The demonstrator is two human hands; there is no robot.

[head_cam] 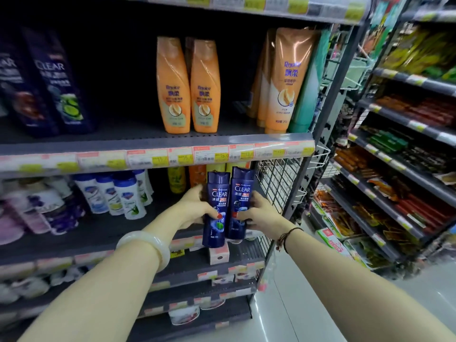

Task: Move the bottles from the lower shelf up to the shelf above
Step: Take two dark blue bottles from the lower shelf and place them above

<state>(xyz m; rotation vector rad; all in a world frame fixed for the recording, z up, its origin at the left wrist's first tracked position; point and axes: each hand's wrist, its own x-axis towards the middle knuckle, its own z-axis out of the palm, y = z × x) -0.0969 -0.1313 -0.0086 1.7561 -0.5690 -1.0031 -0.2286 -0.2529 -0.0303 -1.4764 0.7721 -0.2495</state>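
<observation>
Two dark blue CLEAR bottles stand upright side by side in front of the lower shelf (103, 233), just below the price strip of the shelf above (138, 139). My left hand (195, 208) grips the left blue bottle (216, 206) from its left side. My right hand (259, 213) grips the right blue bottle (240, 201) from its right side. Both bottles are lifted clear of the lower shelf, their bases in front of its edge. The shelf above has an open gap between its orange bottles (187, 85) and orange tubes (283, 77).
Large dark CLEAR bottles (49, 80) fill the upper shelf's left. White bottles (118, 193) and purple packs (44, 211) stand on the lower shelf's left; yellow and orange bottles (187, 178) sit behind my hands. A wire rack (278, 178) closes the right end. Snack shelves (394, 169) line the aisle's right.
</observation>
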